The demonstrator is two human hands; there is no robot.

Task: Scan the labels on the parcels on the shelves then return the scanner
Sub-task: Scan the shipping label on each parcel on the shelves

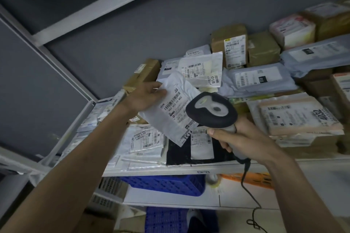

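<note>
- The shelf [170, 171] was piled with parcels: brown boxes [229, 43] at its back, grey bags [257, 79] in the middle, a black bag [178, 152] at its front edge.
- Above the pile, the left hand [145, 96] pinched a white parcel [170, 108] by its corner, label up.
- Beside that label, the right hand [244, 138] had its fingers wrapped round the scanner [212, 109]; its cable [248, 191] hung past the shelf edge.
- Under the shelf sat a blue crate [164, 185]; its contents were hidden.

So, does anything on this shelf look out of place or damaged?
Nothing looks damaged. The parcels lie in a loose, overlapping heap at mixed angles, and the black mailer reaches the shelf's front edge.
</note>
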